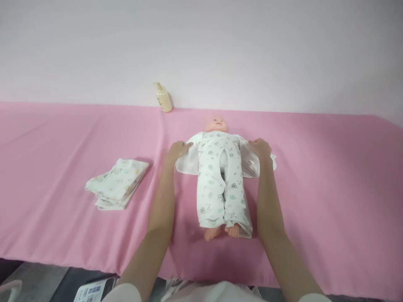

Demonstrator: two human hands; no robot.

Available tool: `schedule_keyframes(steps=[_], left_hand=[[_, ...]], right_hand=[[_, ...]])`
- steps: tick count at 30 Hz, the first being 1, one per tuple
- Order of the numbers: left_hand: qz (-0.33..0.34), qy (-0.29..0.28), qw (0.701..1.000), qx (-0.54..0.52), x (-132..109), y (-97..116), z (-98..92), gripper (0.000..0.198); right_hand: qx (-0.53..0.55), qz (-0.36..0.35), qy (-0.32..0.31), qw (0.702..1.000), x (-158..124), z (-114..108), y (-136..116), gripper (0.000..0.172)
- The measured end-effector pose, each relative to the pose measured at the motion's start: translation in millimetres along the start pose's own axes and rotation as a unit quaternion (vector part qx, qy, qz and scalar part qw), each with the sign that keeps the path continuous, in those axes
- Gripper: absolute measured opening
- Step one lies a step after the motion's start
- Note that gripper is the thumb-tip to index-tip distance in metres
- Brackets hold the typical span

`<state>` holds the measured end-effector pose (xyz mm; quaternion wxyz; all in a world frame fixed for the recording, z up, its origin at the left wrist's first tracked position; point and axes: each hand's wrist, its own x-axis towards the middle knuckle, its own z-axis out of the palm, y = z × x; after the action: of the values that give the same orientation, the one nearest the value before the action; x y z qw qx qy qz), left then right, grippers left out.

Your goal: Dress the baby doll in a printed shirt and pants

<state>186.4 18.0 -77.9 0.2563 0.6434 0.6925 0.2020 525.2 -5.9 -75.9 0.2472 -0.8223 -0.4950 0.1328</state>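
Observation:
A baby doll point(218, 125) lies on its back on the pink-covered table, its bare feet towards me. Printed white split-crotch trousers point(210, 184) cover its front and legs. Beneath them, a white baby top point(189, 162) spreads out to both sides. On the left, my left hand point(180, 150) grips the edge of the top at the sleeve, thumb over the cloth. My right hand point(260, 147) is closed on the opposite sleeve, with some white fabric showing beyond the wrist. Most fingers of both hands are hidden, and so are the doll's hands.
A folded stack of printed white cloth point(118, 182) lies to the left on the pink sheet point(63, 151). A cream pump bottle point(164, 100) stands at the back against the pale wall point(252, 54). Below the table's front edge, a labelled box point(92, 290) shows.

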Motion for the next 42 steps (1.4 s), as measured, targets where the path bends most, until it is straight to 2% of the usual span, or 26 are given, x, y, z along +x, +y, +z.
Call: schedule_keyframes(steps=[2, 4, 6, 8, 9, 11, 13, 15, 16, 18, 20, 22, 26, 28, 30, 32, 33, 34, 36, 38, 39, 40, 42], left_hand=[[0.045, 0.037, 0.998, -0.015, 1, -2, -7.0, 0.028], [0.086, 0.094, 0.991, -0.051, 2, 2, -12.2, 0.021], [0.109, 0.128, 0.981, -0.101, -1, 13, -16.3, 0.021], [0.124, 0.116, 0.971, -0.17, -10, 32, -18.2, 0.024], [0.132, 0.092, 0.965, -0.205, -18, 43, -17.4, 0.026], [0.163, 0.005, 0.956, -0.246, -35, 66, -10.9, 0.028], [0.187, -0.154, 0.943, -0.23, -54, 88, 1.9, 0.033], [0.203, -0.298, 0.916, -0.174, -69, 104, 17.6, 0.036], [0.218, -0.339, 0.904, -0.141, -75, 109, 24.8, 0.037], [0.248, -0.369, 0.892, -0.079, -83, 116, 34.1, 0.039], [0.271, -0.362, 0.891, -0.036, -88, 119, 34.3, 0.041], [0.287, -0.327, 0.9, -0.017, -92, 120, 26.1, 0.04], [0.327, -0.164, 0.93, -0.022, -95, 117, 1.4, 0.034], [0.31, -0.095, 0.946, 0.011, -94, 112, -8.1, 0.032], [0.26, -0.09, 0.958, 0.08, -92, 107, -14.1, 0.031], [0.213, -0.129, 0.959, 0.138, -90, 103, -16.6, 0.031], [0.199, -0.146, 0.957, 0.155, -90, 102, -16.7, 0.031], [0.192, -0.158, 0.954, 0.167, -90, 101, -16.0, 0.031], [0.191, -0.161, 0.951, 0.184, -90, 101, -13.1, 0.031], [0.198, -0.166, 0.946, 0.199, -90, 101, -8.9, 0.025], [0.201, -0.168, 0.944, 0.201, -90, 100, -7.1, 0.019], [0.203, -0.169, 0.944, 0.199, -90, 100, -5.8, 0.013], [0.204, -0.166, 0.947, 0.186, -90, 99, -5.7, 0.009]], right_hand=[[0.0, 0.006, -0.072, 0.997, -2, -15, 14, 0.026], [0.019, -0.015, -0.106, 0.994, -2, -24, 24, 0.024], [0.027, -0.04, -0.098, 0.994, -1, -27, 30, 0.022], [0.027, -0.055, -0.073, 0.995, 2, -25, 31, 0.021], [0.027, -0.059, -0.063, 0.996, 3, -24, 31, 0.021], [0.025, -0.063, -0.059, 0.996, 5, -21, 31, 0.022], [0.022, -0.053, -0.057, 0.997, 6, -21, 31, 0.028], [0.019, -0.025, -0.051, 0.998, 4, -23, 32, 0.036], [0.02, -0.006, -0.048, 0.999, 2, -26, 32, 0.039], [0.024, 0.034, -0.043, 0.998, -1, -32, 32, 0.041], [0.022, 0.062, -0.039, 0.997, -4, -38, 32, 0.039], [0.011, 0.069, -0.038, 0.997, -7, -44, 32, 0.037], [0.006, 0.036, -0.061, 0.997, -7, -49, 29, 0.037], [0.009, 0.002, -0.028, 1.0, -8, -49, 20, 0.036], [0.035, -0.045, 0.035, 0.998, -14, -52, 3, 0.034], [0.11, -0.103, 0.062, 0.987, -27, -57, -20, 0.034], [0.165, -0.138, 0.041, 0.976, -36, -61, -33, 0.035], [0.221, -0.181, -0.015, 0.958, -46, -65, -45, 0.038], [0.277, -0.275, -0.202, 0.898, -65, -73, -64, 0.041], [0.277, -0.32, -0.364, 0.829, -77, -76, -75, 0.039], [0.274, -0.32, -0.404, 0.812, -79, -76, -76, 0.036], [0.277, -0.307, -0.411, 0.812, -78, -75, -76, 0.034], [0.283, -0.259, -0.353, 0.853, -71, -71, -70, 0.027]])
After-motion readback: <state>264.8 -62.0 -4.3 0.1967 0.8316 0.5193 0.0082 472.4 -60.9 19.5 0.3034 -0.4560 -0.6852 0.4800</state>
